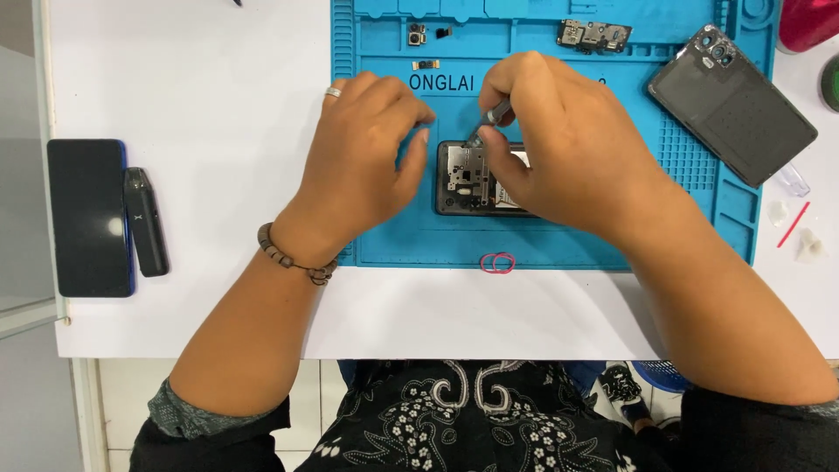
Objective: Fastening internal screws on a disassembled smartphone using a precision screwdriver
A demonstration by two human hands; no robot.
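— What lies at the far left of the white table point(218, 105)?

— A dark phone point(87, 217), face up, with a slim black device point(146, 221) just beside it, both well apart from the work.

— And the hands?

— The left hand point(363, 162), ringed and with a beaded bracelet point(293, 256) at the wrist, curls loosely over the left end of the opened phone point(472, 177); whether its fingertips press the frame or only hover at it cannot be told. The right hand point(559, 149) is closed in a pinch around a slim metal tool point(491, 118), its tip angled down onto the exposed board.

— Where does the phone sit?

— At the middle of the blue repair mat point(419, 240), its long axis running left to right, the camera end to the left, the rest hidden under the right hand.

— How would it handle?

— Light and stiff, likely, but fragile with the board bare; best held by the outer frame edges, never the inner parts.

— Further right?

— Small removed parts point(594, 35) rest in the mat's top trays, a red rubber band point(497, 262) lies at its near edge, and the detached back cover point(732, 105) lies tilted on the right corner.
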